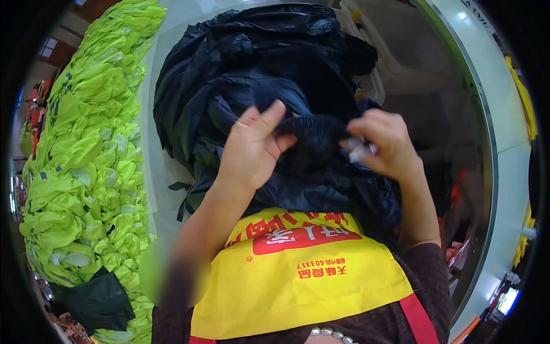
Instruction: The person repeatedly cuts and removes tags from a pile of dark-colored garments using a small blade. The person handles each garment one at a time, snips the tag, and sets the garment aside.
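A large heap of dark navy, thin shiny garments [229, 74] lies in front of me. My left hand [249, 146] holds one end of a gathered, ribbed elastic edge [314, 127] of a dark garment, its thumb raised and fingers partly behind the cloth. At the other end of that edge, my right hand [387, 140] is curled closed, blurred by motion. A small shiny whitish thing [362, 152] shows in its fingers; its kind is too smeared to tell. Dark cloth hangs from the edge down to my apron [303, 281].
Bright lime-yellow garments [86, 155] are piled along the left, with a dark cloth piece [97, 301] on their near end. A clear plastic bin [372, 80] stands behind the heap at right. A pale table with a metal edge [484, 132] curves along the right.
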A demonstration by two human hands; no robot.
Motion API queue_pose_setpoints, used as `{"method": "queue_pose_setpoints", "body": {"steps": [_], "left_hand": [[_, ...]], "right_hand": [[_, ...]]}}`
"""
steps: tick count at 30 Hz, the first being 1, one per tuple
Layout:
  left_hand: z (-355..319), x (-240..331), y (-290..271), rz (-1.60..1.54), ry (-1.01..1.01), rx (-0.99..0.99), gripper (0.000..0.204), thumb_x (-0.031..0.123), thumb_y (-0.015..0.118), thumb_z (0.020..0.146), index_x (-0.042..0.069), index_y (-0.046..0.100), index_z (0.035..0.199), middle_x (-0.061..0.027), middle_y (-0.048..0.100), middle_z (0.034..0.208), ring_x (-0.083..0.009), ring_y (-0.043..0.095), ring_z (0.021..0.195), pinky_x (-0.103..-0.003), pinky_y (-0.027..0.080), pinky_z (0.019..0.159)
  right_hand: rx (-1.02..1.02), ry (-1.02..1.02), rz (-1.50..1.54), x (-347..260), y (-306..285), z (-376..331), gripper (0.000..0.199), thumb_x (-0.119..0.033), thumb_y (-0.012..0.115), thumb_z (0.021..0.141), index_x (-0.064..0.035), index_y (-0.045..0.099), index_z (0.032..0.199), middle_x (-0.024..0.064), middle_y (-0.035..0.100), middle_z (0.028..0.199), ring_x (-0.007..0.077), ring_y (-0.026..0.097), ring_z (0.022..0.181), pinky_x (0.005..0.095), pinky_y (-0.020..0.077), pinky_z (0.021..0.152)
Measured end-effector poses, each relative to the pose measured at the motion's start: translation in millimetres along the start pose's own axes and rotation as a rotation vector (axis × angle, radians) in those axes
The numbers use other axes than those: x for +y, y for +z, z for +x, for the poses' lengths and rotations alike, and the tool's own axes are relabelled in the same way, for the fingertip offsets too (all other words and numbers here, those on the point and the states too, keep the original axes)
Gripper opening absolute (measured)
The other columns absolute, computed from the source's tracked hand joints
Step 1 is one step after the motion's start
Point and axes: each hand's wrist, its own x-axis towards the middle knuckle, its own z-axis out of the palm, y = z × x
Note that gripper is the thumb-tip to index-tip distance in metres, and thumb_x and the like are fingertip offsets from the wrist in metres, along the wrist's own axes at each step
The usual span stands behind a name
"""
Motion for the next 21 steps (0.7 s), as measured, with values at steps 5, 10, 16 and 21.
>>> {"method": "queue_pose_setpoints", "body": {"steps": [5,10,16,21], "left_hand": [[14,-4,26,-0.002,0.033,0.235,0.014,0.010,0.062,0.087,0.013,0.054,0.075,0.0017,0.059,0.074,-0.0086,0.059,0.070,-0.023,0.048,0.066],[6,-23,4,0.274,-0.049,-0.093,0.004,0.010,0.062,0.086,0.009,0.059,0.083,0.0032,0.059,0.075,-0.0046,0.056,0.064,-0.019,0.044,0.059],[-8,-16,5,0.478,-0.229,-0.292,0.017,0.005,0.060,0.086,-0.002,0.061,0.101,-0.0027,0.064,0.087,-0.0064,0.058,0.074,-0.022,0.048,0.068],[-6,-7,5,0.680,-0.326,-0.369,0.015,0.003,0.064,0.082,-0.001,0.062,0.097,-0.0044,0.065,0.085,-0.0084,0.061,0.073,-0.022,0.049,0.067]], "right_hand": [[-0.131,-0.100,-0.244,-50,67,-19,0.011,-0.016,0.063,0.073,-0.0075,0.057,0.075,0.0025,0.055,0.065,0.0158,0.058,0.058,0.0249,0.0489,0.051],[0.176,0.044,0.451,-47,16,-5,0.010,-0.008,0.073,0.071,-0.0048,0.066,0.078,0.0050,0.062,0.069,0.0166,0.059,0.062,0.0242,0.0444,0.054],[0.287,0.162,0.330,0,12,24,0.046,0.008,0.050,0.079,-0.0041,0.053,0.123,0.0139,0.050,0.131,0.0257,0.056,0.112,0.0293,0.0441,0.090],[-0.022,-0.045,0.261,21,18,42,0.034,0.008,0.043,0.074,-0.0012,0.054,0.104,0.0133,0.049,0.126,0.0212,0.058,0.080,0.0318,0.0476,0.074]]}}
